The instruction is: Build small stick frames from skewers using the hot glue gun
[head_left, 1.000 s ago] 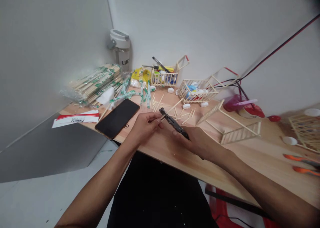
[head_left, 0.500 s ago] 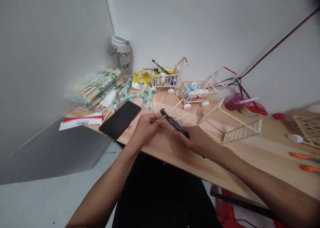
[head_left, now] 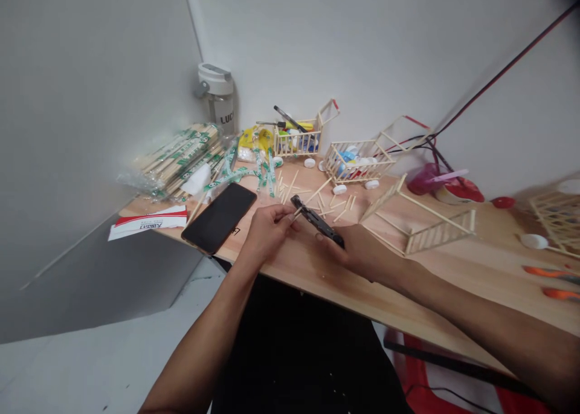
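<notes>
- The step in hand looks like setting a thin wooden stick [head_left: 296, 214] at the head of a black hand tool [head_left: 316, 219], probably to cut it, near the centre of the frame
- The next move would seem to call for a steady pinch on the stick and a firm squeeze of the tool, with fingertips kept clear of its head
- The left hand [head_left: 270, 228], at the centre, has its fingers drawn together, thumb and fingertips pinching the stick right beside the tool's head
- The right hand [head_left: 351, 246], right of centre, is wrapped around the tool's handles; how tightly these are squeezed cannot be told
- Short loose sticks [head_left: 351, 203] lie on the table [head_left: 299, 266] just above the hands, with a slatted stick frame [head_left: 440, 231] to the right of centre
</notes>
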A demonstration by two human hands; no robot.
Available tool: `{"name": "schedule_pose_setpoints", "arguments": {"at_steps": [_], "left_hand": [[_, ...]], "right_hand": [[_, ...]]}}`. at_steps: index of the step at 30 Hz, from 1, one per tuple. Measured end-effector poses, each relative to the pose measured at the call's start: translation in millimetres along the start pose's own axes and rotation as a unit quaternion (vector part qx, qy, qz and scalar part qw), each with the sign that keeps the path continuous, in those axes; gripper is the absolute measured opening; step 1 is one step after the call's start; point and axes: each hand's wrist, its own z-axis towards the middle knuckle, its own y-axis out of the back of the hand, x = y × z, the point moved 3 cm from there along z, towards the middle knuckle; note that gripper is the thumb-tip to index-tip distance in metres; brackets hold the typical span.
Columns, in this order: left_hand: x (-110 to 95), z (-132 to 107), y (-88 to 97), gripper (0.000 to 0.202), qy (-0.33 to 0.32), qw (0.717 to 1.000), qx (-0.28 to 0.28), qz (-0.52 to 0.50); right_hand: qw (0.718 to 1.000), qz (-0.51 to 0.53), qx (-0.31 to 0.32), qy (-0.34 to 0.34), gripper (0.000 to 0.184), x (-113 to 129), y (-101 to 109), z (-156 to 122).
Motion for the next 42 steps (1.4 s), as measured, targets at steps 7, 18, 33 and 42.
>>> {"name": "schedule_pose_setpoints", "arguments": {"at_steps": [7,18,33,42], "left_hand": [[1,-2,0.9,0.019,0.002,1.0,0.006,-0.022],[-5,-13,2.4,0.017,0.013,0.995,-0.027,-0.094],[-11,-17,-4.0,0.017,0.025,0.989,0.008,-0.143],[-3,-12,-4.9,0.021,0.041,0.987,0.009,-0.157]], "right_hand": [[1.0,-0.014,-0.015,0.012,0.039,-2,-2,-1],[0.998,-0.013,-0.058,0.009,0.04,-3,-6,-4],[0.993,-0.007,-0.048,-0.11,0.053,-14,-8,-19],[0.997,0.008,-0.023,-0.072,0.05,-16,-5,-5]]}}
